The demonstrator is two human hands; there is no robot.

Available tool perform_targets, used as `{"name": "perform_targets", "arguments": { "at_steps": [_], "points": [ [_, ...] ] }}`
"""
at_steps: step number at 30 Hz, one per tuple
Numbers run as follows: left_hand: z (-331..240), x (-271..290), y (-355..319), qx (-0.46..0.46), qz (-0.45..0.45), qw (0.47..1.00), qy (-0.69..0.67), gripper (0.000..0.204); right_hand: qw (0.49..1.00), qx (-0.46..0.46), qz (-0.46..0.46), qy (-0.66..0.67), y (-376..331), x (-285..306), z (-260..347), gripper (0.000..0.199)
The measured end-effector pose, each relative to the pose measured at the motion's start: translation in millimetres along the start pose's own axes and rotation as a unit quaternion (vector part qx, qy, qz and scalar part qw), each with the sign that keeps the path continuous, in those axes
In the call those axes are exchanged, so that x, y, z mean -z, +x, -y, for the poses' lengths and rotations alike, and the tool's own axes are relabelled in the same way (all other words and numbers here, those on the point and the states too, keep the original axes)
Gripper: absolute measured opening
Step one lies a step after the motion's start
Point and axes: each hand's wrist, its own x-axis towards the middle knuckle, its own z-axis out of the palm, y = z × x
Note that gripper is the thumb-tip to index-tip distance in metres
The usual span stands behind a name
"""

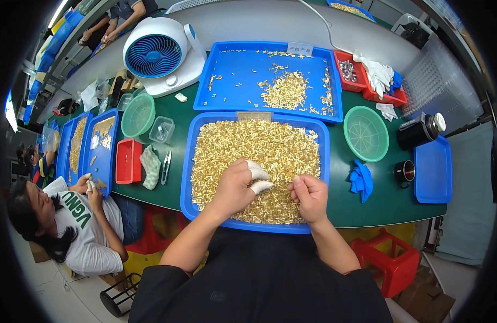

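Workbench seen from above, covered in green, described from left to right. At the far left a seated co-worker [71, 220] in a white shirt bends over two narrow blue trays [92, 145] of gold-coloured pieces. Next come a small red box [128, 160], a crumpled pale cloth [150, 167] and a green mesh bowl [137, 115], with a white and blue desk fan [158, 55] behind them.

At the centre, nearest the viewer, sits a large blue tray [190, 161] heaped with small gold-coloured metal parts [259, 148]. The person's left hand [235, 185] rests on the heap, its fingers curled, with white finger cots [257, 178] on two fingertips; whether it pinches a part cannot be told. Just to its right, the right hand [309, 195] is closed in a loose fist over the parts, and a thin tool seems to run between the two hands, too small to be sure. Behind this tray a second blue tray [243, 70] holds a smaller scattered pile of the same parts.

Further right are another green mesh bowl [365, 133], a blue glove [360, 180], red bins [348, 72] with white gloves, a black cylinder and an empty-looking blue lid.

Sorting such tiny parts well probably means spreading them thin, taking one at a time with the covered fingertips, and keeping both hands low over the tray so nothing spills.
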Motion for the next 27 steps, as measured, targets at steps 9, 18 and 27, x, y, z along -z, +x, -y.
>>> {"name": "perform_targets", "arguments": {
  "at_steps": [9,18,27],
  "points": [
    [-6.9,0.1,-3.7,0.047,-0.002,0.990,-0.130,0.016,0.999,0.021,0.019,-0.035,0.3,-1.7,2.3,0.027],
    [-9.9,-3.6,-5.1,0.043,-0.012,0.995,-0.088,0.013,0.998,0.038,0.030,-0.049,-1.3,-2.3,-1.8,0.025],
    [-13.3,-17.3,-8.8,0.190,-0.002,0.965,-0.179,0.014,0.998,0.014,-0.002,-0.067,-2.9,-1.4,-1.5,0.026]
  ]
}}
